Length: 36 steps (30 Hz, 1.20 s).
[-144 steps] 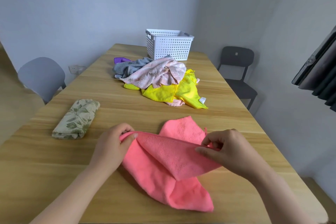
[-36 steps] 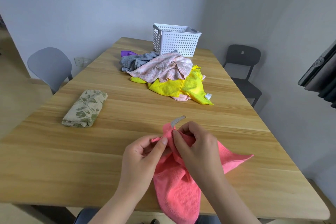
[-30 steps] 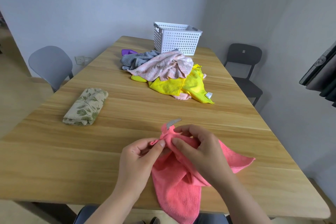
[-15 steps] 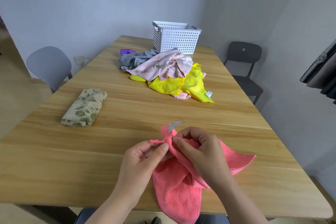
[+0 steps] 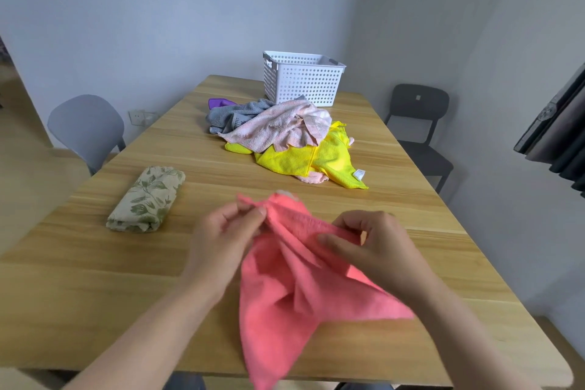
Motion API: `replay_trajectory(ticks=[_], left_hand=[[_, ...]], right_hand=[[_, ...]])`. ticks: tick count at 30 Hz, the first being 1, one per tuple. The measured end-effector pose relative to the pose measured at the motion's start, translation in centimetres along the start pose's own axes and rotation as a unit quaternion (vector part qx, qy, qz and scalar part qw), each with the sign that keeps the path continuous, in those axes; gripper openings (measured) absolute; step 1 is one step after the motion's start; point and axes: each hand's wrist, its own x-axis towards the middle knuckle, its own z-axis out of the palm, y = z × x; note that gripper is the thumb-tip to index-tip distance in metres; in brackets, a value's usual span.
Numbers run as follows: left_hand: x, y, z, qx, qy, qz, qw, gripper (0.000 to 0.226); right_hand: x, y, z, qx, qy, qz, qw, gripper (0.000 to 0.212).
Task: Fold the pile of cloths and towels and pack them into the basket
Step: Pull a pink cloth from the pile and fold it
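Note:
A pink cloth (image 5: pixel 285 301) hangs over the near part of the wooden table (image 5: pixel 79 294), its lower end dropping past the front edge. My left hand (image 5: pixel 221 244) pinches the cloth's top corner. My right hand (image 5: pixel 370 244) pinches the same top edge further right, so the edge is stretched between them. A folded leaf-print cloth (image 5: pixel 147 199) lies to the left. A loose pile with a pale pink towel (image 5: pixel 278 128), yellow cloth (image 5: pixel 316 158), grey towel (image 5: pixel 228 114) and a purple cloth (image 5: pixel 218 102) sits mid-table. The white perforated basket (image 5: pixel 302 79) stands behind the pile.
A grey chair (image 5: pixel 87 130) stands at the table's left side and a black chair (image 5: pixel 418 123) at the right. A dark curtain (image 5: pixel 560 136) hangs at the far right. Walls close the room behind the table.
My hands, close together at one corner of the pink cloth, have pulled apart. The right hand has slid to the right along the top edge, spreading the cloth.

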Motion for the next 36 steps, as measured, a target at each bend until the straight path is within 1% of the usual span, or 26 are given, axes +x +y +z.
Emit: replay_trajectory(ticks=[2, 4, 6, 8, 10, 12, 14, 15, 17, 19, 21, 22, 24, 25, 28, 30, 33, 34, 36], left_hand=[[2.6, 2.2, -0.4, 0.021, 0.015, 0.029, 0.999, 0.01], [4.9, 4.1, -0.9, 0.062, 0.022, 0.07, 0.995, 0.009], [6.4, 6.0, -0.9, 0.113, 0.012, 0.113, 0.987, 0.012], [7.5, 7.4, -0.6, 0.157, 0.012, 0.14, 0.978, 0.012], [8.2, 9.3, 0.1, 0.183, 0.024, 0.169, 0.968, 0.011], [8.8, 11.4, 0.8, 0.195, 0.033, 0.195, 0.961, 0.012], [9.1, 13.3, 1.2, 0.206, 0.053, 0.22, 0.952, 0.013], [9.2, 14.3, 1.5, 0.205, 0.062, 0.228, 0.95, 0.014], [9.3, 16.0, 2.0, 0.212, 0.07, 0.244, 0.944, 0.016], [9.0, 17.1, 2.3, 0.22, 0.072, 0.255, 0.939, 0.018], [8.6, 17.6, 2.5, 0.199, 0.07, 0.26, 0.942, 0.016], [8.5, 17.7, 2.5, 0.18, 0.072, 0.263, 0.945, 0.017], [8.2, 17.6, 2.8, 0.143, 0.075, 0.262, 0.951, 0.016], [7.9, 17.4, 3.1, 0.132, 0.081, 0.256, 0.954, 0.015], [7.3, 17.2, 3.9, 0.101, 0.102, 0.246, 0.959, 0.018], [6.7, 17.2, 4.2, 0.101, 0.12, 0.278, 0.948, 0.016], [5.9, 17.1, 4.7, 0.134, 0.184, 0.355, 0.907, 0.013], [5.9, 16.9, 4.8, 0.14, 0.201, 0.365, 0.898, 0.013], [6.5, 15.8, 5.0, 0.151, 0.223, 0.354, 0.896, 0.012]], right_hand=[[0.8, 0.1, -2.1, -0.032, -0.01, -0.017, 0.999, 0.03], [1.5, 0.0, -3.6, -0.05, -0.002, -0.033, 0.998, 0.018], [2.3, -0.6, -5.2, -0.069, 0.033, -0.066, 0.995, 0.013], [3.4, -1.2, -6.8, -0.128, 0.071, -0.114, 0.983, 0.013], [4.9, -2.1, -8.7, -0.215, 0.114, -0.16, 0.957, 0.017], [6.3, -3.2, -10.6, -0.288, 0.161, -0.19, 0.925, 0.029], [7.5, -4.5, -12.1, -0.342, 0.197, -0.208, 0.895, 0.041], [7.9, -5.1, -12.7, -0.359, 0.215, -0.216, 0.882, 0.044], [8.4, -6.4, -13.9, -0.377, 0.251, -0.233, 0.861, 0.042], [8.4, -7.5, -14.8, -0.379, 0.268, -0.237, 0.853, 0.034], [8.0, -8.2, -15.5, -0.366, 0.288, -0.239, 0.852, 0.018], [7.7, -8.5, -15.5, -0.359, 0.297, -0.236, 0.853, 0.019], [7.4, -8.9, -15.2, -0.351, 0.302, -0.221, 0.858, 0.031], [7.2, -9.1, -14.9, -0.345, 0.302, -0.217, 0.862, 0.031], [6.6, -9.2, -14.2, -0.321, 0.285, -0.188, 0.883, 0.024], [6.1, -9.5, -14.2, -0.292, 0.262, -0.148, 0.908, 0.024], [4.8, -10.7, -13.9, -0.254, 0.223, -0.096, 0.936, 0.032], [4.3, -11.0, -13.5, -0.25, 0.217, -0.088, 0.939, 0.037], [3.4, -11.5, -12.5, -0.251, 0.203, -0.081, 0.943, 0.053]])
